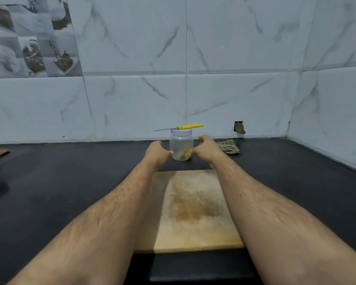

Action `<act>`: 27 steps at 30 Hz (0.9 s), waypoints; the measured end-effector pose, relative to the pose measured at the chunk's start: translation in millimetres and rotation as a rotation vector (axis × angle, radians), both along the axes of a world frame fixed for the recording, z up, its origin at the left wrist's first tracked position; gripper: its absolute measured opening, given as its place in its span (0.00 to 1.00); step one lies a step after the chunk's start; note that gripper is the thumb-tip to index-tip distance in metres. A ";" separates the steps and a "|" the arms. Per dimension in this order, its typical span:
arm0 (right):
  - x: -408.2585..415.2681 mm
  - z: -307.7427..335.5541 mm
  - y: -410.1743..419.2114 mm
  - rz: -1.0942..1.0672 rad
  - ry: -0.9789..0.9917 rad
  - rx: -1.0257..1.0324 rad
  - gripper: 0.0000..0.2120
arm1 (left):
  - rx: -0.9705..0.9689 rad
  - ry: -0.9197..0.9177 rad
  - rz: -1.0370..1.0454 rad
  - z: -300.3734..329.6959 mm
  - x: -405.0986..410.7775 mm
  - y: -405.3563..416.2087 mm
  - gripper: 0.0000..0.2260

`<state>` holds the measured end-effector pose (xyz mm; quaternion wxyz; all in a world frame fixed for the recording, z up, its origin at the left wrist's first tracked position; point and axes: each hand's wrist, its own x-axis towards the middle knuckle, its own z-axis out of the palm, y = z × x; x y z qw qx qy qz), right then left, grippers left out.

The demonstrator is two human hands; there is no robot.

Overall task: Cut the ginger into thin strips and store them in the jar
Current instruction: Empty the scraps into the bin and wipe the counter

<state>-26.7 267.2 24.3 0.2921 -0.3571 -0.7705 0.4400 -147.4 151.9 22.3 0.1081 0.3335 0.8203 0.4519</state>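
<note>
Both hands, left (158,153) and right (206,149), cup the lidded jar (181,146) of ginger strips between them; we judge any jolt could tip the knife (183,127) balanced on top.

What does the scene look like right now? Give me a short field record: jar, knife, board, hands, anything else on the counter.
jar: clear plastic jar, white lid on, ginger strips at the bottom, standing on the black counter beyond the board
knife: yellow-handled knife lying flat across the lid
cutting board: wooden cutting board, stained, no ginger on it
left hand: left hand at the jar's left side, fingers touching it
right hand: right hand at the jar's right side, fingers curled toward it
other: checked cloth right of the jar
</note>
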 end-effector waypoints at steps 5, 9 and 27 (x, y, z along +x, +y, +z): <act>-33.6 7.2 35.3 0.046 -0.056 -0.054 0.41 | -0.039 0.006 0.006 -3.8 -30.0 41.5 0.28; -45.1 1.3 47.6 0.062 -0.088 -0.080 0.36 | -0.006 0.044 -0.032 -11.9 -33.3 55.7 0.27; 21.9 24.7 -19.3 0.101 0.098 -0.043 0.20 | 0.220 -0.030 -0.147 10.5 25.7 -6.5 0.23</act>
